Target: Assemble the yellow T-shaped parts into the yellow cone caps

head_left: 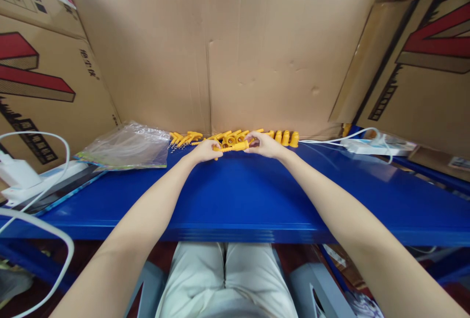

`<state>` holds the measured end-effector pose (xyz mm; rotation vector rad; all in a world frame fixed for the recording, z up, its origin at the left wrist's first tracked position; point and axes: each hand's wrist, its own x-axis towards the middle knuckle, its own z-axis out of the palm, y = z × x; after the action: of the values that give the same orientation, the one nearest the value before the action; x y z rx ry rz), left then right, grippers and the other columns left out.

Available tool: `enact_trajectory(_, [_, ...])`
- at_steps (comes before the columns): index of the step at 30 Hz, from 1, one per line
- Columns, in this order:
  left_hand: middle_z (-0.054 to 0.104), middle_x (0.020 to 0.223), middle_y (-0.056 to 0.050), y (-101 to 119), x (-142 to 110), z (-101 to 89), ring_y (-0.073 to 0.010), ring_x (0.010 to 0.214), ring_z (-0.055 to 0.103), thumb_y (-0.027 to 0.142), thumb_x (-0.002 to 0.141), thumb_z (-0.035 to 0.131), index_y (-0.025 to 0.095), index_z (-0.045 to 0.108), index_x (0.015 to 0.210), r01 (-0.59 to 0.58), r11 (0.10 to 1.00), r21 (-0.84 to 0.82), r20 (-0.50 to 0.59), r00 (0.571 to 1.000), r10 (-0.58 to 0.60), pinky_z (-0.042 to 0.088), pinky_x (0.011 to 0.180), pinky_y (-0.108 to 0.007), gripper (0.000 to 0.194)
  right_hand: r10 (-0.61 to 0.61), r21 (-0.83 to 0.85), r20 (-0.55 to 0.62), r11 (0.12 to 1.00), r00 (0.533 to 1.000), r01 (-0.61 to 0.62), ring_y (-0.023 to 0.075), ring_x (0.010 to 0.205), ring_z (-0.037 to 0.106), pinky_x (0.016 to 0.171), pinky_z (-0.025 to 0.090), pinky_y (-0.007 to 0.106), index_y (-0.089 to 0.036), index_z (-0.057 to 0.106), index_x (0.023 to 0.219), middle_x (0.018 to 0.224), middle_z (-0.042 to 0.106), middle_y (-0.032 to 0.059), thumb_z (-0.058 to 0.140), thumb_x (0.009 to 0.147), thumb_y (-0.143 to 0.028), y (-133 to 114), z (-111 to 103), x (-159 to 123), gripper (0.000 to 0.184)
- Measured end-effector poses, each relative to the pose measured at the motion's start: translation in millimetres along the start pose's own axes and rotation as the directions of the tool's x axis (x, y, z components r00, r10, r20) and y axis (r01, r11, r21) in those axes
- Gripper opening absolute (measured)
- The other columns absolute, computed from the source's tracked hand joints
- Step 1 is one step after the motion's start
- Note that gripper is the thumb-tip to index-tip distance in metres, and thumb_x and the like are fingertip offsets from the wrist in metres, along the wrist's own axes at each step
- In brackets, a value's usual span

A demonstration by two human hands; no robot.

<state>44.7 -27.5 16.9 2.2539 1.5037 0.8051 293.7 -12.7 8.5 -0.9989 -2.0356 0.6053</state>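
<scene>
A yellow plastic threaded piece [237,147] is held level between my two hands, just above the far part of the blue shelf. My left hand [205,151] is closed on its left end, fingers pinched. Its right end is in the fingers of my right hand [267,145], which is also closed. Just behind my hands lie several yellow parts, some with round open ends [231,140]. Yellow T-handled corkscrew parts [186,137] with metal spirals lie to the left. Yellow caps [285,137] stand in a row to the right.
A cardboard panel [209,63] closes off the back, with printed cartons [40,83] at both sides. A clear plastic bag [127,146] lies left on the blue shelf [242,200]. White cables and power strips [380,147] sit at both ends.
</scene>
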Motion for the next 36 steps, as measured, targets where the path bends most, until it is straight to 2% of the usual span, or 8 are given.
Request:
enact_trajectory(4, [0.051,0.051,0.005,1,0,-2.5,-0.0126,0.053,0.046,0.028,0.058,0.062,0.018,0.063,0.075,-0.064,0.993,0.097,-0.072,0.995,0.072,0.032,0.055,-0.025,0.019,0.139,0.084,0.092,0.986,0.986,-0.147,0.0193,0.075,0.070,0.084,0.055,0.037,-0.014,0.064,0.082,0.085,0.070,0.0090,0.074,0.077,-0.038,-11,-3,-5,0.026])
enact_trajectory(8, [0.050,0.050,0.006,1,-1,-2.8,-0.0127,0.052,0.045,0.028,0.060,0.061,0.018,0.063,0.081,-0.085,0.990,0.116,-0.082,0.992,0.095,0.031,0.055,-0.025,0.023,0.293,0.230,0.147,0.919,0.945,-0.321,0.0176,0.057,0.068,0.070,0.059,0.033,-0.014,0.060,0.069,0.067,0.069,0.0115,0.062,0.085,-0.052,-18,2,-8,0.041])
enact_trajectory(12, [0.051,0.052,0.005,1,-1,-2.0,-0.0125,0.053,0.044,0.027,0.060,0.061,0.018,0.062,0.077,-0.101,0.987,0.125,-0.081,0.990,0.112,0.031,0.056,-0.026,0.020,0.413,0.277,0.170,0.851,0.895,-0.446,0.0181,0.046,0.064,0.054,0.058,0.031,-0.015,0.059,0.072,0.055,0.065,0.0108,0.048,0.089,-0.061,-18,10,-7,0.051])
enact_trajectory(17, [0.050,0.053,0.005,1,0,-1.1,-0.0124,0.053,0.044,0.027,0.060,0.061,0.018,0.062,0.077,-0.097,0.986,0.134,-0.098,0.989,0.111,0.031,0.055,-0.025,0.019,0.421,0.270,0.216,0.841,0.881,-0.468,0.0183,0.047,0.064,0.054,0.058,0.031,-0.012,0.061,0.083,0.059,0.066,0.0126,0.036,0.089,-0.069,-17,4,-7,0.062])
enact_trajectory(22, [0.049,0.053,0.005,0,1,-0.9,-0.0127,0.053,0.044,0.028,0.061,0.061,0.018,0.063,0.082,-0.091,0.987,0.134,-0.095,0.990,0.105,0.030,0.055,-0.026,0.024,0.304,0.351,0.270,0.852,0.913,-0.388,0.0169,0.072,0.072,0.074,0.059,0.031,-0.019,0.058,0.100,0.091,0.073,0.0075,0.076,0.077,-0.037,-22,-7,-13,0.035])
enact_trajectory(25, [0.048,0.053,0.005,1,0,-0.6,-0.0123,0.053,0.043,0.028,0.061,0.062,0.018,0.063,0.080,-0.116,0.981,0.152,-0.102,0.986,0.133,0.030,0.055,-0.026,0.022,0.302,0.371,0.268,0.844,0.915,-0.388,0.0157,0.068,0.071,0.074,0.058,0.029,-0.018,0.059,0.086,0.080,0.073,0.0075,0.070,0.083,-0.036,-23,-7,-14,0.022])
enact_trajectory(31, [0.051,0.053,0.006,6,-2,0.4,-0.0122,0.053,0.045,0.026,0.061,0.062,0.020,0.062,0.079,-0.144,0.979,0.146,-0.123,0.979,0.163,0.032,0.055,-0.025,0.019,0.467,0.310,0.304,0.776,0.830,-0.550,0.0168,0.043,0.061,0.047,0.054,0.027,-0.015,0.058,0.070,0.051,0.064,0.0102,0.035,0.093,-0.062,-19,4,-7,0.057])
enact_trajectory(36, [0.050,0.052,0.006,7,-3,-0.6,-0.0123,0.052,0.045,0.026,0.061,0.062,0.020,0.062,0.081,-0.123,0.981,0.150,-0.125,0.982,0.142,0.032,0.055,-0.025,0.021,0.482,0.265,0.309,0.784,0.820,-0.561,0.0141,0.035,0.055,0.039,0.047,0.024,-0.014,0.059,0.069,0.045,0.059,0.0080,0.026,0.089,-0.073,-21,3,-7,0.070])
